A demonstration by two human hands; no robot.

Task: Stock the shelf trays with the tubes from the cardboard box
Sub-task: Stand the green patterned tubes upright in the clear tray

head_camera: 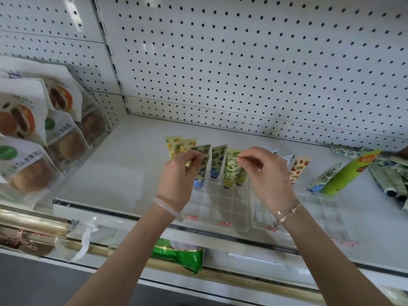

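A clear divided tray (217, 204) sits on the white shelf with several patterned tubes standing cap-down in its back cells. My left hand (180, 173) pinches the crimped top of a blue-leaf tube (201, 171). My right hand (266, 171) pinches the top of a green-leaf tube (230, 171). Yellow pineapple tubes (174, 144) stand behind my left hand. Another blue-leaf tube (217, 161) stands between my hands. An orange-patterned tube (298, 168) stands in a second clear tray (318, 208) to the right. The cardboard box is not in view.
Bagged pastries (33, 133) hang at the left. At the right, a tall green tube (348, 173) leans on the tray, and loose tubes (393, 175) lie on the shelf. A pegboard wall (242, 62) backs the shelf. A green packet (183, 255) lies on the lower shelf.
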